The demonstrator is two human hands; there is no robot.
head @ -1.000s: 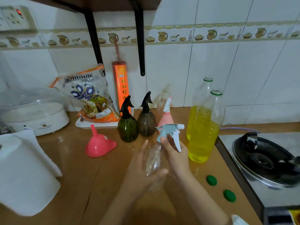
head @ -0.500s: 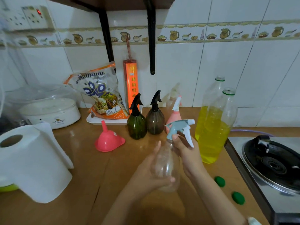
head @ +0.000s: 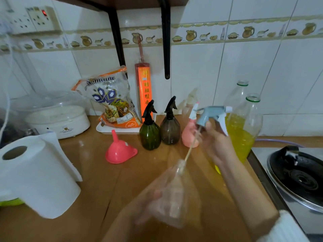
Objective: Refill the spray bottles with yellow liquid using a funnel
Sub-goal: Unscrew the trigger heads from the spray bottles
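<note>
The left hand (head: 150,199) is curled round a clear spray bottle (head: 173,194), holding it tilted low over the wooden counter (head: 97,180); the hand and bottle are blurred, so how the fingers lie is hard to tell. The right hand (head: 215,142) grips the neck of a pale blue trigger sprayer head (head: 212,113), lifted up and away from the bottle. Its thin dip tube (head: 191,145) slants down from the head, and its lower end seems to sit just at the open mouth of the bottle.

A pink funnel (head: 119,151) lies mouth-down on the counter, to the left of the hands and apart from them. Behind it stand a dark green spray bottle (head: 150,133) and a brown spray bottle (head: 170,129) side by side, each with a black trigger, and just to their right a pink spray bottle (head: 189,135). Two clear uncapped bottles of yellow liquid (head: 244,137) stand behind the right hand, near the wall.

On the left of the counter lies a roll of white paper towel (head: 40,173), with a white appliance (head: 59,119) beyond it. A snack bag (head: 111,100) leans against the tiled wall, and a stove burner (head: 297,173) sits at the right edge
</note>
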